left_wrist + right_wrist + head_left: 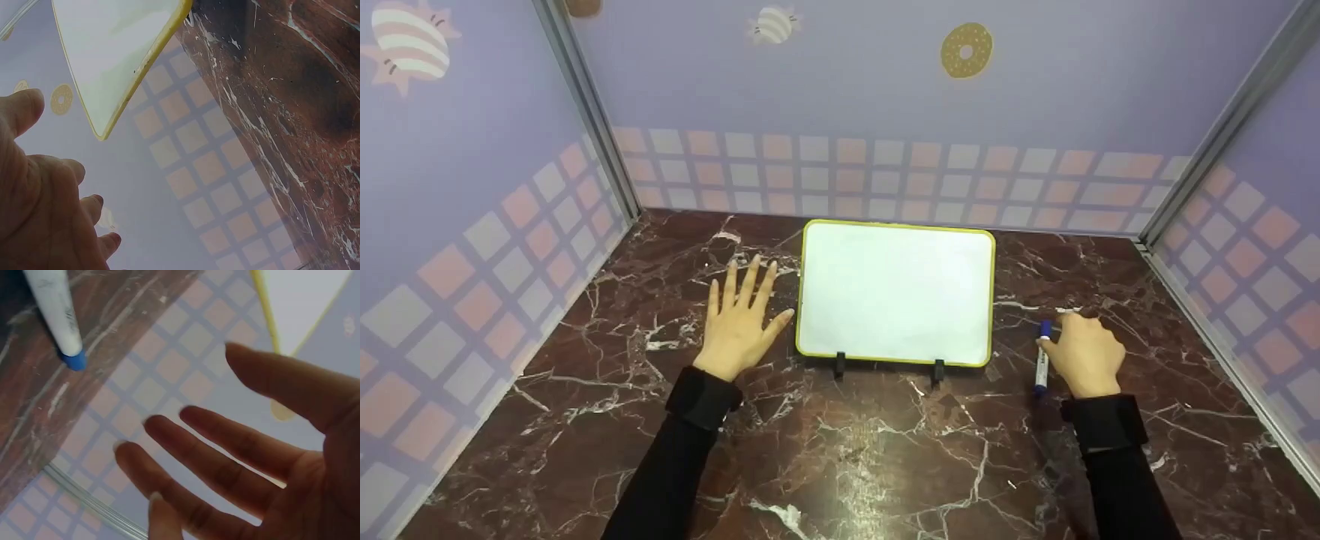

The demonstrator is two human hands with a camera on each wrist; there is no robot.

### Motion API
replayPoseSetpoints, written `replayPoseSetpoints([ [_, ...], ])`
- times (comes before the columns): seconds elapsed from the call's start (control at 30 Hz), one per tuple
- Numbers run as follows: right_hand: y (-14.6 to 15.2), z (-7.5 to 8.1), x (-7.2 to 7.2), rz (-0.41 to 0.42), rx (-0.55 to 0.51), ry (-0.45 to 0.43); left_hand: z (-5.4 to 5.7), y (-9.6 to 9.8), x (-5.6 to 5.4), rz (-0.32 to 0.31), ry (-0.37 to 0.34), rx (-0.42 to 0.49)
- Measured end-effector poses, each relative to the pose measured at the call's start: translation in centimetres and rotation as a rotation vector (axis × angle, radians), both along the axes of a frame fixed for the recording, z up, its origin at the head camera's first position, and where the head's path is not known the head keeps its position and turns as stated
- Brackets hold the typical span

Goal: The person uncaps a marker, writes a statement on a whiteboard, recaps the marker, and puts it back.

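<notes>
A whiteboard with a yellow rim stands on two small black feet. To its left hovers my left hand, fingers spread and straight, thumb pointing toward the board's edge. The left wrist view shows this palm holding nothing. On the right, a white marker with blue ends lies on the table. My right hand is just to its right, the thumb overlapping it in the head view. In the right wrist view the fingers are loosely bent, holding nothing, with the marker apart from them.
The dark red marbled table carries everything. Purple panels with a checked border enclose it at the back and both sides, joined by metal corner posts.
</notes>
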State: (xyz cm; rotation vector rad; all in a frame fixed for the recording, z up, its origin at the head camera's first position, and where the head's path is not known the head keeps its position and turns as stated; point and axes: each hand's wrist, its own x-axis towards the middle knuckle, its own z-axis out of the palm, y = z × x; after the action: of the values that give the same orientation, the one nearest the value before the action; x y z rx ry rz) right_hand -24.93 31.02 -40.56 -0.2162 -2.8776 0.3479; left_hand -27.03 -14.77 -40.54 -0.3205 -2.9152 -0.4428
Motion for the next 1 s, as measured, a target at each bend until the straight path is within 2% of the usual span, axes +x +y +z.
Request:
replayPoseSetpoints([
  [0.27,0.5,-1.9,-1.1,0.001,0.010,-0.173,0.1,0.0,0.0,-0.003,-0.009,-0.002],
  [0.43,0.9,-2.9,-1.5,0.008,-0.001,-0.228,0.3,0.1,0.1,-0.003,-0.026,-0.009],
  [0.77,1.3,-4.2,-1.9,0.032,-0.001,-0.227,0.2,0.2,0.0,0.001,-0.016,-0.023],
  [1.0,1.8,-3.6,-1.9,0.032,-0.029,-0.179,0.2,0.0,0.1,-0.001,-0.016,-0.020],
])
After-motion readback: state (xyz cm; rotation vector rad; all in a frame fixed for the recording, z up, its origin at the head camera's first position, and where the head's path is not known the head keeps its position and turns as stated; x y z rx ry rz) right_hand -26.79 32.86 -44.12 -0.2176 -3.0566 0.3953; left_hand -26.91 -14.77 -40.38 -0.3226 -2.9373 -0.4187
